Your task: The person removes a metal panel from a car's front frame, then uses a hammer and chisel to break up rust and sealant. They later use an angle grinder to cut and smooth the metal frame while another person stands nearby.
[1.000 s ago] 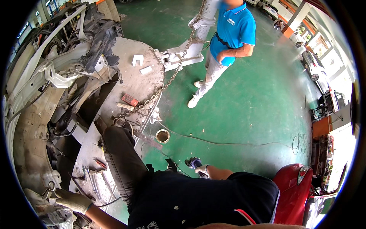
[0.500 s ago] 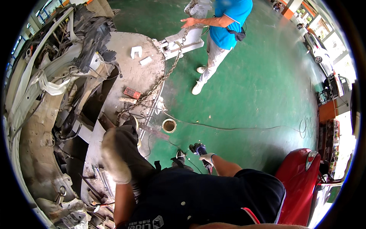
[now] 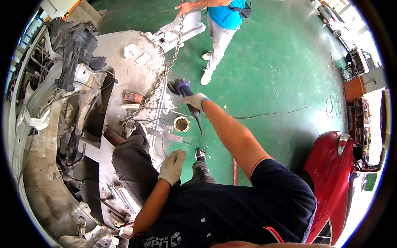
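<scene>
My right hand (image 3: 196,101), in a pale work glove, is wrapped round the body of a purple-and-black angle grinder (image 3: 182,87). The tool is held out ahead of me above the floor, its head pointing away to the left and its cord hanging from the rear. My left hand (image 3: 172,167), also gloved, hovers beside my bent left knee with its fingers loosely extended and nothing visible in it. A stripped car body (image 3: 41,153) fills the left side. My left foot rests on the pale metal platform (image 3: 113,45) beside it.
A person in a blue shirt (image 3: 225,16) stands ahead, one hand at a taut chain (image 3: 175,53) running down to the platform. A round can (image 3: 181,124) and a cable (image 3: 269,113) lie on the green floor. A red car part (image 3: 326,173) is on my right.
My right hand has swung the angle grinder forward and up from beside my leg. My left hand has moved right, across my left thigh. The view has shifted.
</scene>
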